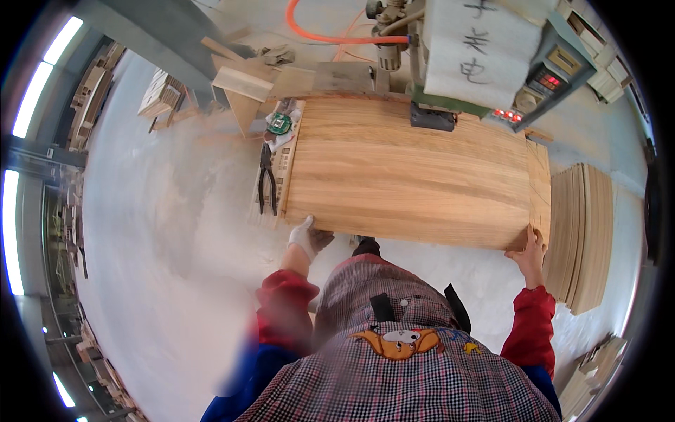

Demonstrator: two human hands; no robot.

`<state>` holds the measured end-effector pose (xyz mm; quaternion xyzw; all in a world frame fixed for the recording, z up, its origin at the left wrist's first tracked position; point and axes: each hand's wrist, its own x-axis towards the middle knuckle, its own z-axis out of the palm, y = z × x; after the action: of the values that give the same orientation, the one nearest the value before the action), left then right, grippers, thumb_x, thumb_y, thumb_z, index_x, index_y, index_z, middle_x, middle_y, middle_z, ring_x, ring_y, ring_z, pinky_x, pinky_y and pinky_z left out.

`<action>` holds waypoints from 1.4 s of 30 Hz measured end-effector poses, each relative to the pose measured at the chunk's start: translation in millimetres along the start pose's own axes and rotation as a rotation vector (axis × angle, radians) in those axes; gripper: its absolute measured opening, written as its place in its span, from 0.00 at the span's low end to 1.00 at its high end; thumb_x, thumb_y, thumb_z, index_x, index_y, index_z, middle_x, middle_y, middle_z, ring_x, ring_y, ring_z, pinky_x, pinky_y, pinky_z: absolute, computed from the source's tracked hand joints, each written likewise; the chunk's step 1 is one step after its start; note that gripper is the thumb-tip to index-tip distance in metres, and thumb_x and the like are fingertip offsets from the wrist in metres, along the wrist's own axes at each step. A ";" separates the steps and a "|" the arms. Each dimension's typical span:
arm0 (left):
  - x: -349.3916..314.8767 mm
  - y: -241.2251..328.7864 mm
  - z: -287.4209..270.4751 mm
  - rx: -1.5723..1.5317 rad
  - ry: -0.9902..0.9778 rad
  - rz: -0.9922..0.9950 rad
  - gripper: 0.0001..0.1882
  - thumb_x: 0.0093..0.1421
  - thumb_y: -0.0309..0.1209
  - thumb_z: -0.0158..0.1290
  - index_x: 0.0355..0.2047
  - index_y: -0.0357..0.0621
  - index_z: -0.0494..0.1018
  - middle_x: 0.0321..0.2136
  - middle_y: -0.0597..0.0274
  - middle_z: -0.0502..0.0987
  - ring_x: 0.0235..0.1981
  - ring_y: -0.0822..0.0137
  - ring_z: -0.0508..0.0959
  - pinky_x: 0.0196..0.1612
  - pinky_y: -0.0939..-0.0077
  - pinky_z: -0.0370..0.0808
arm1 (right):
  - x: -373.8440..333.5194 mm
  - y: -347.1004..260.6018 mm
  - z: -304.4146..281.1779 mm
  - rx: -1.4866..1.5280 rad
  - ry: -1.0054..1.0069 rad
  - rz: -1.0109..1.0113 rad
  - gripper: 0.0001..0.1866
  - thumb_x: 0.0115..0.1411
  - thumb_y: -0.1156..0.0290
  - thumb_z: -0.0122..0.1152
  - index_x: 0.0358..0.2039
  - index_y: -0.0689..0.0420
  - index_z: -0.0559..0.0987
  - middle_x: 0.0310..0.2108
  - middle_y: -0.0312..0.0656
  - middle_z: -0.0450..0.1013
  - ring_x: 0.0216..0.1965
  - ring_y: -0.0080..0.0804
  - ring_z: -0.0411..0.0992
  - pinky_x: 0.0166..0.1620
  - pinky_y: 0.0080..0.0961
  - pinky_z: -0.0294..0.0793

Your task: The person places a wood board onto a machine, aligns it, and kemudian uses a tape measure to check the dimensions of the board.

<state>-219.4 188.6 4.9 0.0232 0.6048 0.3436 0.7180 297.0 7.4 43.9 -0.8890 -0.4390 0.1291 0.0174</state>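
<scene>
A wide, light wooden panel (408, 169) with long straight grain lies flat in front of me, beneath the head of a machine. My left hand (309, 239), in a white glove with the fingertips uncovered, grips its near edge close to the left corner. At the near right corner, my bare right hand (529, 252) holds the panel with the thumb on top; some of its fingers are hidden underneath. A dark pressing block (432, 117) sits over the panel's far edge. Along the left side lie black-handled pliers (266, 179) and a small green circuit board (279, 124).
The machine's control box (552, 77) with red lit digits stands at the far right, beside a white cover (481, 53). Stacked wooden panels (580, 235) stand to the right. An orange hose (330, 36) loops behind, and offcut boards (242, 84) lean at the far left.
</scene>
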 end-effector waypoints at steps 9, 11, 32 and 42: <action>-10.8 0.7 4.5 -0.003 0.097 0.036 0.21 0.56 0.43 0.50 0.38 0.36 0.67 0.27 0.49 0.73 0.24 0.52 0.76 0.31 0.57 0.76 | 5.3 23.2 15.3 -0.057 -0.006 -0.038 0.59 0.25 0.64 0.76 0.60 0.52 0.54 0.57 0.53 0.51 0.57 0.50 0.51 0.58 0.41 0.51; -10.2 -7.4 5.5 0.035 0.180 0.157 0.20 0.55 0.42 0.51 0.35 0.34 0.68 0.25 0.52 0.74 0.22 0.57 0.76 0.29 0.63 0.76 | 6.0 30.2 14.8 -0.063 -0.037 -0.044 0.59 0.25 0.64 0.76 0.60 0.53 0.53 0.57 0.53 0.50 0.57 0.50 0.51 0.57 0.42 0.52; -27.6 0.3 -9.8 0.455 0.002 0.279 0.25 0.56 0.47 0.47 0.30 0.31 0.71 0.26 0.37 0.73 0.32 0.43 0.73 0.35 0.59 0.69 | -8.1 -38.0 -43.8 0.357 -0.528 0.203 0.57 0.40 0.80 0.66 0.62 0.55 0.34 0.59 0.47 0.48 0.55 0.38 0.56 0.51 0.28 0.63; -28.1 1.0 -10.4 0.506 -0.004 0.287 0.26 0.55 0.49 0.46 0.27 0.32 0.72 0.25 0.36 0.72 0.30 0.42 0.73 0.34 0.58 0.69 | 4.9 17.7 -40.8 0.224 -0.565 0.262 0.55 0.46 0.74 0.62 0.62 0.38 0.31 0.57 0.44 0.53 0.46 0.32 0.65 0.25 0.19 0.69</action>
<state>-229.9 170.8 26.5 0.2878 0.6603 0.2798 0.6347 323.5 3.8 79.8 -0.8594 -0.2915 0.4193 -0.0244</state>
